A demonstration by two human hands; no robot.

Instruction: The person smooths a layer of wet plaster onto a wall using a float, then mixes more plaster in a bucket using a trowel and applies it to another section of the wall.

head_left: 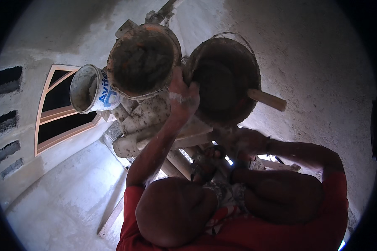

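Two mortar-caked buckets are in front of me. The left bucket [176, 39] holds a rough grey mix. The right bucket [255, 69] has a dark, wet-looking mix low inside, a wire bail at its far rim and a wooden tool handle [268, 100] sticking out over its right side. My left hand [184, 95] is in the gap between them, closed at the right bucket's left rim, its thumb on that bucket's side. Dim and blurred, my right hand [248, 141] is below the right bucket's near side. Its fingers cannot be made out.
A white pail [107, 94] with blue print lies tipped at the left, beside the left bucket. Logs and boards [148, 115] form a platform under the buckets, with gaps between them. My bent knees [167, 211] are close in. Rough plastered walls and a wooden window frame [56, 115] surround it.
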